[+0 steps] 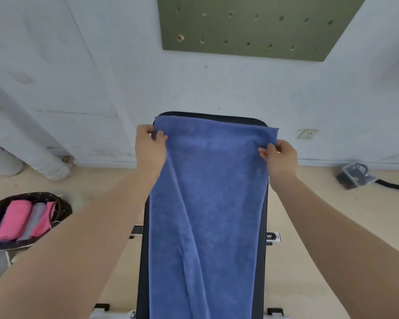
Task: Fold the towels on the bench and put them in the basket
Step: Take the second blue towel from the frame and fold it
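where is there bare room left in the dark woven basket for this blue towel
The dark woven basket is crowded: pink and grey folded towels fill the part in view. Bare tan floor lies between it and the black bench.

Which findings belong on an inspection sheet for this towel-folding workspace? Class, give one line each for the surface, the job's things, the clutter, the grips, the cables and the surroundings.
Surface: black padded bench, almost fully covered by cloth along its length.
Job's things: blue towel spread lengthwise on the bench, with a long crease; basket on the floor to the left, holding folded pink and grey towels.
Clutter: clear plastic box on the floor by the wall, right.
Grips: left hand pinches the towel's far left corner; right hand pinches the far right corner.
Cables: black cable on the floor beside the box.
Surroundings: white wall, green pegboard, wall socket, white pipes at left.
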Demonstrator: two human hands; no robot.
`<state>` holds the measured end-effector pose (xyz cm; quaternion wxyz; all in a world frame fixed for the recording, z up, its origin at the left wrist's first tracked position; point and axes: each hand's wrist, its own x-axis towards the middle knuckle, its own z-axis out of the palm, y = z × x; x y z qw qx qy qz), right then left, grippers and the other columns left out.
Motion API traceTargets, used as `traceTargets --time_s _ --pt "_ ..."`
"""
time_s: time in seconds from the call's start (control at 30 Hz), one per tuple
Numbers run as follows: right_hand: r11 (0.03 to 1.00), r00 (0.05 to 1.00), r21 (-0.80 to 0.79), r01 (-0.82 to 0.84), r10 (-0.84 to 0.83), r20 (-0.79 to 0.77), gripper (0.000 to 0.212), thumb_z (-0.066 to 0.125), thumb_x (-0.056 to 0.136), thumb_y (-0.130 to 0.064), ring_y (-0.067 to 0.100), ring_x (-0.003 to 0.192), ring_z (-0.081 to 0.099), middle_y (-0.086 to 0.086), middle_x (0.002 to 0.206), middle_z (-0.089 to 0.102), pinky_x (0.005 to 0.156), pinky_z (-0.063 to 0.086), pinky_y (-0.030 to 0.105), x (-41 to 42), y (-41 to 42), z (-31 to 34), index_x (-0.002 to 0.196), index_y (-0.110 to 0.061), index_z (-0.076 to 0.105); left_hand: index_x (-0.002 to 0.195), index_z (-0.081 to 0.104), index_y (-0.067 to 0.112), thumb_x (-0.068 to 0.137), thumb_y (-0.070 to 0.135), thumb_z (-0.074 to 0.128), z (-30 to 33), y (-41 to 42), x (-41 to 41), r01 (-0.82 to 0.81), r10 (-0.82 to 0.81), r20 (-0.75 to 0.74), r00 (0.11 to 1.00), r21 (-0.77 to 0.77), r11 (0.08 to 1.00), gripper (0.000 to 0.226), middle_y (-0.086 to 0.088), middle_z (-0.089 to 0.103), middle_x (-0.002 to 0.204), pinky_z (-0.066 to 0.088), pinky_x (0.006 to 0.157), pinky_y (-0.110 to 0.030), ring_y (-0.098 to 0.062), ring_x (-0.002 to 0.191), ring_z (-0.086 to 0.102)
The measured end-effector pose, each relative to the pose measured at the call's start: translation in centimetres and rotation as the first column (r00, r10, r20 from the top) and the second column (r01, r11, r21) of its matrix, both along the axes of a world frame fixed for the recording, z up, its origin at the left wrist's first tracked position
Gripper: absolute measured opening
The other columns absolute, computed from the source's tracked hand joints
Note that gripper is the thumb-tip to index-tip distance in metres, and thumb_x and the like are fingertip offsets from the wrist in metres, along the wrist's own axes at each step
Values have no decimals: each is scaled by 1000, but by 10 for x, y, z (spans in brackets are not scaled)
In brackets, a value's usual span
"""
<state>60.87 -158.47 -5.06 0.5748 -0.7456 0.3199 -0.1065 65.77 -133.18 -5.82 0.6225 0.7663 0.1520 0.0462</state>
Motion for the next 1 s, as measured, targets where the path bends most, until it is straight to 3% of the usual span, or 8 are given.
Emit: traceTargets --time_s 0.1,0.17,0.27,0.33,0.43,0.53,0.77,1.0 --pt "974 991 -182 -132 131 -19 62 46 94 -15 19 119 49 3 146 26 101 40 33 2 3 -6 148 -13 16 145 10 26 86 14 57 -20 4 1 181 -199 117 973 144 973 76 -7 19 151 38 105 -29 -9 124 43" --pt "805 937 -502 -318 349 -33 62 49 92 -11 30 127 43 11 155 2 99 41 34 -18 18 -19 147 -11 20 147 4 23 85 21 58 -37 1 -21 211 -292 126 948 441 872 83 -9 -6 155 34 110 -38 -19 135 33" --pt "421 780 -736 -530 583 -228 53 53 89 -14 35 131 39 16 156 11 105 36 45 -52 47 -48 140 -10 39 135 34 6 81 15 67 -59 -1 -53 221 -394 103 914 688 692 64 -22 13 153 47 93 -43 -36 124 47" --pt "303 713 -718 -626 596 -370 56 48 93 -24 29 143 17 9 158 6 115 15 44 -58 58 -58 146 -16 29 113 46 8 74 6 72 -64 2 -59 216 -460 103 882 780 587 48 -29 33 143 50 84 -46 -43 113 53" --pt "311 759 -724 -616 481 -440 63 41 96 -33 22 146 -2 2 158 -6 116 2 42 -38 48 -57 150 -24 9 101 58 5 75 9 70 -59 5 -44 185 -490 38 871 899 398 29 -27 43 136 48 81 -49 -45 107 54" --pt "409 800 -691 -596 379 -466 76 45 93 -43 22 146 -9 1 158 -13 117 2 44 -11 30 -48 150 -25 -3 142 33 18 91 26 51 -40 -5 -23 242 -415 -89 906 911 333 55 -11 14 156 40 90 -46 -37 125 37" --pt "526 826 -638 -563 391 -406 79 52 89 -41 22 146 -3 6 158 -8 118 8 41 -20 28 -31 150 -19 6 150 4 20 91 32 48 -33 -17 -35 317 -336 -159 928 813 489 74 -5 -13 157 29 107 -45 -33 137 21" --pt "340 652 -572 -746 546 -526 59 44 93 -15 25 145 4 6 158 -5 110 25 38 -133 82 -59 147 -13 20 141 34 4 92 25 46 -90 28 -164 321 -315 -164 935 768 554 54 -18 32 147 32 102 -50 -41 127 38"
